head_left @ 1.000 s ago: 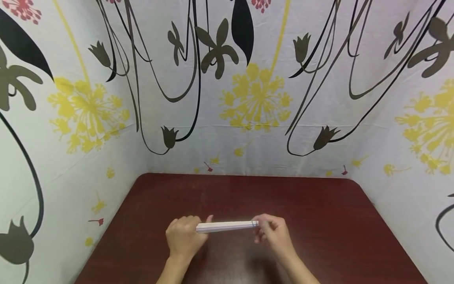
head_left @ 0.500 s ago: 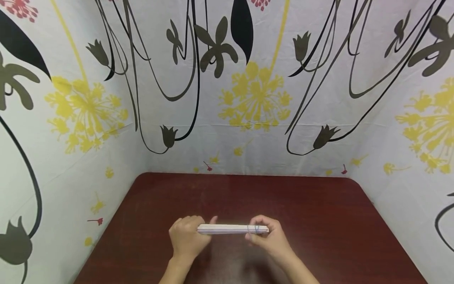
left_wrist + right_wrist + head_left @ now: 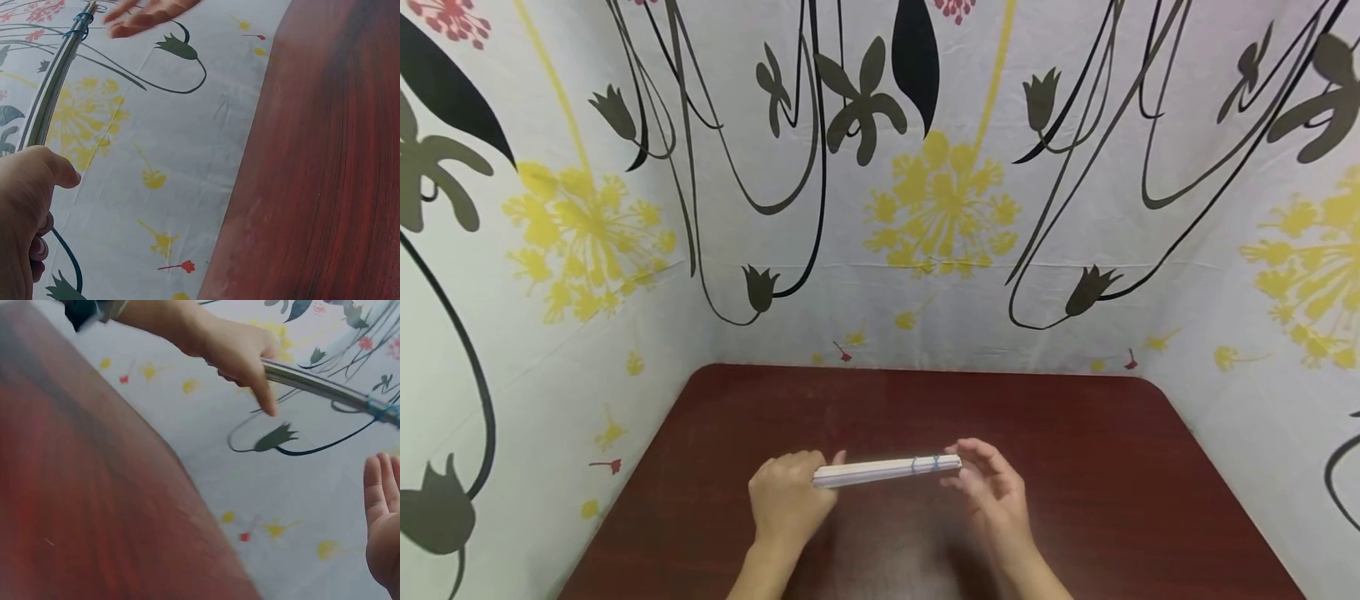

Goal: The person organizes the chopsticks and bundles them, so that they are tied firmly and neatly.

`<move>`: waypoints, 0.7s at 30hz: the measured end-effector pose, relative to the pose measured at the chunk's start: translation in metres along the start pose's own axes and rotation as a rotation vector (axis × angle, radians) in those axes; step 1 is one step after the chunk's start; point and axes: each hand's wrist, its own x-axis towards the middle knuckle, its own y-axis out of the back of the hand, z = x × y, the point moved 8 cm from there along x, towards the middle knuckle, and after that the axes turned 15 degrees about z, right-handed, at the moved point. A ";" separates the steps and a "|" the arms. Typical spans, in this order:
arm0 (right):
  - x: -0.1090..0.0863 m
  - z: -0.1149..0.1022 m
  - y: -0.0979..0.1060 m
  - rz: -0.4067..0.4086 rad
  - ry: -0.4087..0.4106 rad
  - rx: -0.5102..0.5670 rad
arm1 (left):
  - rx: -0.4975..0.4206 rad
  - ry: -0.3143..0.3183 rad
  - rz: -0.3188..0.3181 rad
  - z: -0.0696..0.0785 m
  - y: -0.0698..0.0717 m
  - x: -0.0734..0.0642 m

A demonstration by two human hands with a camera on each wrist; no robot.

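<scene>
A slim, long white bundle (image 3: 868,472) of what look like thin lengths, with blue bands (image 3: 926,464) round its right part, is held above the table. My left hand (image 3: 792,493) grips its left end, fist curled round it and thumb sticking out. Its far end tilts slightly upward in the head view. Just beyond the banded end is my right hand (image 3: 997,493), fingers loosely bent. The right wrist view shows the right hand (image 3: 384,531) with extended fingers, apart from the bundle (image 3: 319,385). In the left wrist view the blue bands (image 3: 79,26) sit near the tip.
The dark red-brown wooden table (image 3: 1075,467) has rounded far corners. White cloth (image 3: 880,333) printed with yellow, grey and red flowers hangs behind it and along both sides.
Earlier the right fingers were at the banded end of the bundle; now they have drawn off it to the right. The bundle's right end has risen a little, and the left grip stays.
</scene>
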 end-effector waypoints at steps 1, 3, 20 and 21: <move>0.002 -0.005 0.000 -0.001 0.065 -0.102 | 0.002 -0.010 -0.005 0.001 0.000 0.001; 0.005 -0.015 -0.002 -0.022 0.192 -0.293 | 0.002 -0.023 -0.010 0.001 0.000 0.001; 0.010 -0.020 -0.024 -0.320 0.465 -0.581 | -0.036 -0.102 -0.090 0.025 -0.006 0.005; 0.011 -0.023 -0.022 -0.315 0.475 -0.573 | -0.031 -0.099 -0.088 0.023 -0.006 0.005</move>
